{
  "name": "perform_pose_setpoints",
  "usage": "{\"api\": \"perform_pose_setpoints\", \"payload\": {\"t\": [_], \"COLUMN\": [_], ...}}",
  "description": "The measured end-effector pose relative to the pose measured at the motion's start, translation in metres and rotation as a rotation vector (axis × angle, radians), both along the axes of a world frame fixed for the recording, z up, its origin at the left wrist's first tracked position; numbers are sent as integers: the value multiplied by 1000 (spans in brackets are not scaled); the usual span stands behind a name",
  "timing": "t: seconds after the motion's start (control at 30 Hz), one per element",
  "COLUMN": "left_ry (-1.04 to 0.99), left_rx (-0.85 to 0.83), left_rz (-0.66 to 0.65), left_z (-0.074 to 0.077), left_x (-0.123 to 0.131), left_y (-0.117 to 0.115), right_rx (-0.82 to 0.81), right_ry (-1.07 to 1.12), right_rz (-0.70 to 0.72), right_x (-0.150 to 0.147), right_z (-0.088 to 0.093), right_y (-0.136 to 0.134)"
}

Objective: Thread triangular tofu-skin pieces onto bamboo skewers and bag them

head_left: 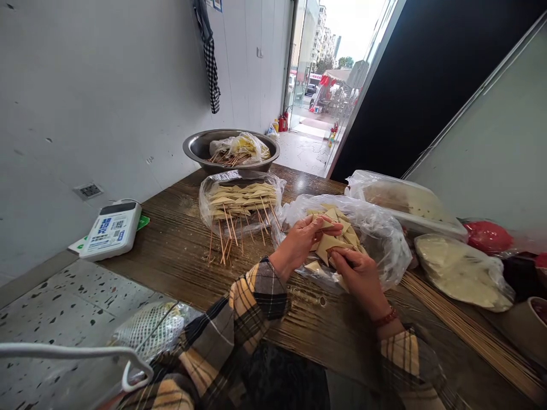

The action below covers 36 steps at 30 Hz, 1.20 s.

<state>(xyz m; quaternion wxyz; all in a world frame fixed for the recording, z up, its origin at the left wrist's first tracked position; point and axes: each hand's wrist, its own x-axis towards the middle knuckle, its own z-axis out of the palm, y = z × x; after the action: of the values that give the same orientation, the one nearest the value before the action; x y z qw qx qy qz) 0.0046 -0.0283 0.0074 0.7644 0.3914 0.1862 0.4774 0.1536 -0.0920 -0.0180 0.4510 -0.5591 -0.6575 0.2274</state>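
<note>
My left hand (304, 238) is closed on a folded piece of tofu skin, its fingers pointing right. With thumb and fingers my right hand (359, 274) pinches a flat tan tofu-skin piece (328, 245) just below it. Both hands are over an open clear plastic bag (387, 242) that holds a pile of loose tofu-skin triangles (349, 234). To the left, a second bag (205, 199) holds rows of skewered tofu skin (243, 196), with thin wooden sticks (226, 239) jutting toward me.
A steel basin (194, 149) with bagged skewers stands at the table's far end. Loose bamboo skewers (465, 336) lie along the right side. Beyond them are a covered white tray (431, 219) and a bag of pale food (464, 273). A white boxed device (111, 230) sits at the left edge.
</note>
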Motion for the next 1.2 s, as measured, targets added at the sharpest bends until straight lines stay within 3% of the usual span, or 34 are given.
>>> {"api": "perform_pose_setpoints", "payload": {"t": [0.23, 0.47, 0.83, 1.2], "left_ry": [13, -31, 2, 35], "left_rx": [-49, -91, -65, -40], "left_rz": [-52, 3, 21, 1], "left_z": [-1, -1, 4, -5], "left_x": [8, -2, 2, 6], "left_y": [-6, 3, -1, 4], "right_rx": [-6, -100, 11, 44], "right_ry": [25, 60, 28, 45], "right_rz": [-46, 46, -3, -26], "right_x": [-1, -4, -2, -2], "right_z": [0, 4, -3, 4], "right_y": [2, 2, 4, 4]}}
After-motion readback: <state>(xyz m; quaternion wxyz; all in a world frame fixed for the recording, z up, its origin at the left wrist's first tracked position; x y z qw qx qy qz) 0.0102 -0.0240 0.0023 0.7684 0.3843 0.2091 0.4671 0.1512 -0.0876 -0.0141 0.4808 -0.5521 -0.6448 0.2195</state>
